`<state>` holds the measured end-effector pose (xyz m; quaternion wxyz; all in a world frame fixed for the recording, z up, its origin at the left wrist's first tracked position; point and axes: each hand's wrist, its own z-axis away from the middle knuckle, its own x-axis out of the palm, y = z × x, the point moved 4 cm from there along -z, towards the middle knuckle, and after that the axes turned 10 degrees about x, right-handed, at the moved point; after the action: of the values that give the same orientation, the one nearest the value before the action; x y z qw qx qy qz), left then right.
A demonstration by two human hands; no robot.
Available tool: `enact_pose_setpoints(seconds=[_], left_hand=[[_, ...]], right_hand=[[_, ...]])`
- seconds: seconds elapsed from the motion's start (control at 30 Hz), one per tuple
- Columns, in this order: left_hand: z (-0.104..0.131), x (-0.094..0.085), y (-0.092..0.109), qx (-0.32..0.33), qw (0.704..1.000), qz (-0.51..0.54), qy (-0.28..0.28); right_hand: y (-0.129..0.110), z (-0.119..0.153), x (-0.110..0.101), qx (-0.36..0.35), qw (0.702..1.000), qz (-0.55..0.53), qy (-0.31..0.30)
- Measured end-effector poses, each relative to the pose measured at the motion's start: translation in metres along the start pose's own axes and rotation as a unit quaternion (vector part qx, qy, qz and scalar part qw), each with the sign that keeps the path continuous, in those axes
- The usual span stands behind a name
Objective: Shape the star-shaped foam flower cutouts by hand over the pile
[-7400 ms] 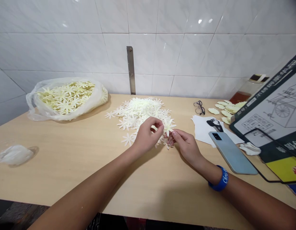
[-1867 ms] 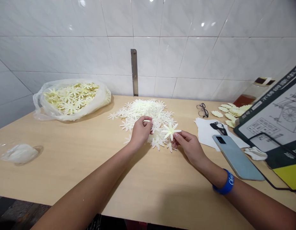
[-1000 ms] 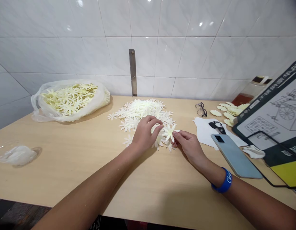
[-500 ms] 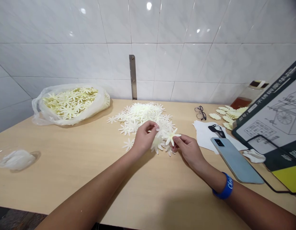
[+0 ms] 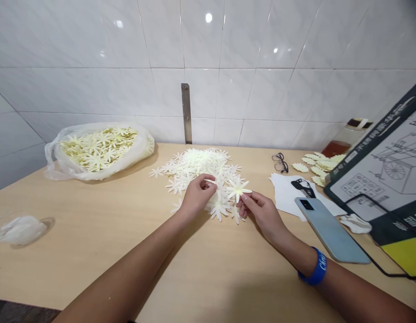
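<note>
White flower pinched in right hand, left hand half-curled over flower pile

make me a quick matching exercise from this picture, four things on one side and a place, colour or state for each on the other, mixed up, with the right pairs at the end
Column one
1. right hand
2. bag
3. phone
4. glasses

Column two
a. light blue, camera side up
b. on the table, just beyond the white paper
c. pinching a single flower
d. open, filled with many pale flowers

Right pairs: 1-c, 2-d, 3-a, 4-b
</note>
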<state>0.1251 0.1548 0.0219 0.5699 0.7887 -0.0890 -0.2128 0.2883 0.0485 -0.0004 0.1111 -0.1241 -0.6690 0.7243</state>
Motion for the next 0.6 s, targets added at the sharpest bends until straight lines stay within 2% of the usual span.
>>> enact_pose_setpoints(seconds=[0.07, 0.13, 0.23, 0.3, 0.43, 0.6], left_hand=[[0.001, -0.002, 0.006, 0.063, 0.993, -0.104, 0.000], [0.004, -0.002, 0.014, 0.150, 0.973, -0.178, 0.008], [0.009, 0.002, 0.028, 0.286, 0.932, -0.224, 0.002], [0.013, 0.008, 0.033, 0.348, 0.909, -0.227, -0.031], [0.019, 0.019, 0.033, 0.400, 0.883, -0.223, -0.106], [0.020, 0.020, 0.034, 0.400, 0.883, -0.208, -0.129]], right_hand=[[0.001, 0.000, 0.000, -0.002, 1.000, -0.001, -0.001], [0.001, 0.000, -0.001, -0.003, 1.000, -0.001, -0.002], [0.000, 0.000, 0.000, -0.002, 1.000, 0.006, -0.004], [0.000, 0.000, 0.001, -0.002, 1.000, 0.010, -0.009], [0.002, 0.000, 0.005, -0.005, 0.999, 0.002, -0.038], [0.005, 0.000, 0.005, -0.004, 0.998, -0.007, -0.060]])
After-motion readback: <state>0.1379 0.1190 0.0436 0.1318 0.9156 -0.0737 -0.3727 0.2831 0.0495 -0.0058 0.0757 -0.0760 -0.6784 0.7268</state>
